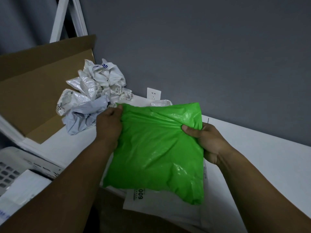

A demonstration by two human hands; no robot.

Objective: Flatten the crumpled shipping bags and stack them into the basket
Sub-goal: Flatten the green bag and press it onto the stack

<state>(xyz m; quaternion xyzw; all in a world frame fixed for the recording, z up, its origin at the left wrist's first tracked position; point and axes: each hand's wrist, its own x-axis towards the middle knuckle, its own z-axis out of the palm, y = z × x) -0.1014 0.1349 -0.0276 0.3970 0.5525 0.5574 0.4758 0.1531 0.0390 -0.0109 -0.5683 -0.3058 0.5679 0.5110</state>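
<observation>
Closest in, a flat white bag lies on the tabletop. Right over it both hands have hold of the green bag: left hand curled round its top-left corner, right hand pinching the right edge, thumb on top. Further back there's a pile of crumpled bags right beside a cardboard box.

Two bare forearms, a bare left hand and a bare right hand, both with short thumbnails.
</observation>
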